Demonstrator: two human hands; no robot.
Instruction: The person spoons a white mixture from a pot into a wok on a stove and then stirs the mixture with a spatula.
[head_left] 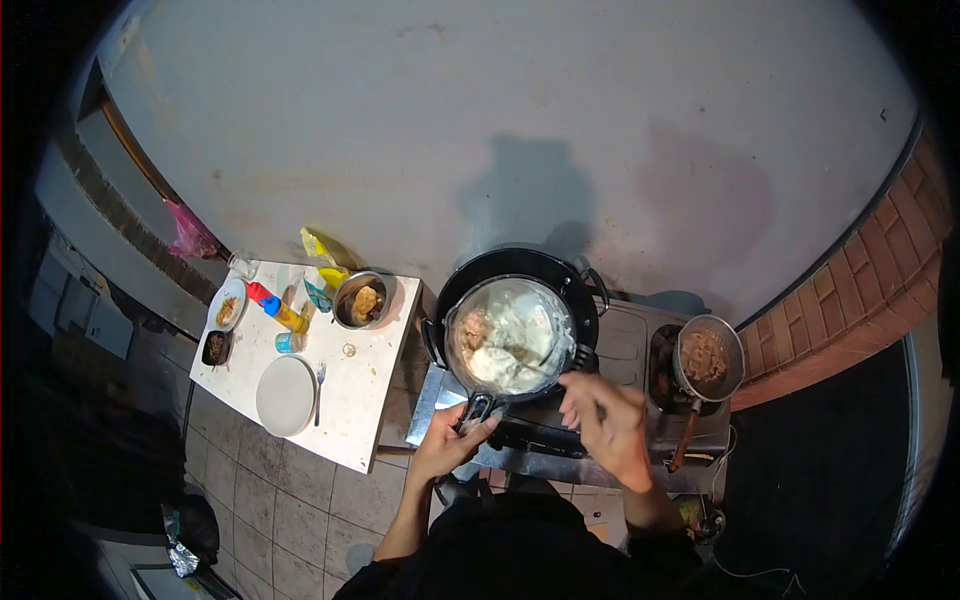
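Note:
My left hand [452,441] is closed round the black handle [482,407] of a round pan [456,318] that sits over a larger black pot [515,260]. In the pan lie a thick white creamy mixture [515,368] and, at its left side, pinkish-brown pieces [473,330]. My right hand [607,418] is closed at the lower right rim, gripping a thin-handled utensil [545,371] that slants into the white mixture. Its head is sunk in the cream, so its kind is hidden.
On the stove [622,345] at right, a long-handled saucepan [738,360] holds brown meat pieces. The white table [345,440] at left bears a plate [285,396], a fork [319,392], a metal pot [340,312], red and yellow bottles [288,316] and a plate of food [228,306].

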